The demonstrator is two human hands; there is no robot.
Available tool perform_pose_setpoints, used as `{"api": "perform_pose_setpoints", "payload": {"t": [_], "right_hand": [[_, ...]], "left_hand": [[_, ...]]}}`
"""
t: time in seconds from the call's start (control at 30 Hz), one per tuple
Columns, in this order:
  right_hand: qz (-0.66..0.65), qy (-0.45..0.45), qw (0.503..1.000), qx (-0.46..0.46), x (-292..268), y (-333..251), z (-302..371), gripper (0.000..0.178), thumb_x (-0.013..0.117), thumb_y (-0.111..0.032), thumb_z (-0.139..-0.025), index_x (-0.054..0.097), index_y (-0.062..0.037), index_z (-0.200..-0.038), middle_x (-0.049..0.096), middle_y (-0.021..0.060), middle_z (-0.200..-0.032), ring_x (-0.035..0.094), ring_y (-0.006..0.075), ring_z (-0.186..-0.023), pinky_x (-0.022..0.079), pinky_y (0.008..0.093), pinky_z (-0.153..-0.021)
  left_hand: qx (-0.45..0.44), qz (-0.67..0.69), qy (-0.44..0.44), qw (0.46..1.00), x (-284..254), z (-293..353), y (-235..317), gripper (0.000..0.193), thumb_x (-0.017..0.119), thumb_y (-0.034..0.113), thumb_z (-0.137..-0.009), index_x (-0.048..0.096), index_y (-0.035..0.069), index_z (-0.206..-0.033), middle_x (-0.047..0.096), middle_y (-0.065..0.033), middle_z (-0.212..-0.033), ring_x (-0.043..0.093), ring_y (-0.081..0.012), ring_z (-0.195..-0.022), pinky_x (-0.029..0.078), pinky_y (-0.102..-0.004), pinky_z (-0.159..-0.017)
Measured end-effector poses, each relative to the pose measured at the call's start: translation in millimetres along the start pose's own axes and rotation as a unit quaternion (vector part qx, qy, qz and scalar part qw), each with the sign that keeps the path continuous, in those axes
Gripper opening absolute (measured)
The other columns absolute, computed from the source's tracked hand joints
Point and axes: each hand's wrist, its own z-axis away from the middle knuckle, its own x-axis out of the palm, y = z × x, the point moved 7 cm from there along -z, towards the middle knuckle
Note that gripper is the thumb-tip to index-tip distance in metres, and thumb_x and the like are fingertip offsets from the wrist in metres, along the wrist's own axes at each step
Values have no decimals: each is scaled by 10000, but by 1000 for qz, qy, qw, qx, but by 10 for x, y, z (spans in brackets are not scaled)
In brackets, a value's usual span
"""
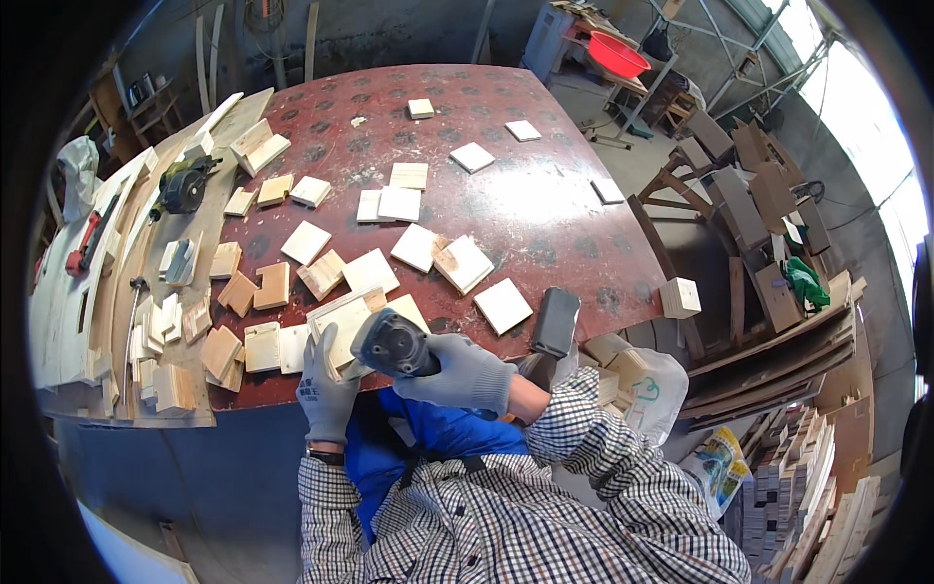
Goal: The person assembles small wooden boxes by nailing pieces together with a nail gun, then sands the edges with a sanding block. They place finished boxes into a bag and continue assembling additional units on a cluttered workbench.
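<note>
My left hand (326,394), in a grey work glove, grips the edge of a pale square wooden block (342,323) at the table's near edge. The thumb is on its near side, and some fingers are hidden. My right hand (457,375), gloved too, is closed round a dark grey hand-held power tool (389,343) that looks like a palm sander. The tool's head covers the block's right part; whether it touches the wood I cannot tell. Just left of the block lie flat wooden pieces (263,347), some notched.
Several pale wooden squares (503,306) are scattered over the red tabletop (545,204). A black block-shaped thing (556,321) lies at the near right edge. Planks at left carry a dark green power tool (185,185) and a red-handled tool (86,243). Boards (769,375) are stacked at right.
</note>
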Motion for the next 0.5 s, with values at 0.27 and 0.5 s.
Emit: {"api": "perform_pose_setpoints", "payload": {"t": [0.27,0.5], "right_hand": [[-160,295,942,10,-1925,697,928,219,662,-139,-936,650,4,-1102,681,53,-853,638,112,-667,537,283,-610],[206,341,887,233,-3263,2660,809,659,641,-152,-925,387,19,-1508,683,304,-1221,726,437,-1033,581,492,-870]], "left_hand": [[-41,34,-26,998,-100,119,-70,777,807,370,-939,471,124,-1594,568,-227,-1509,599,-431,-1347,553,-468,-1071],[-99,9,65,993,-319,872,-324,804,782,279,-975,385,8,-1620,541,-252,-1545,618,-419,-1341,544,-456,-1092]]}}
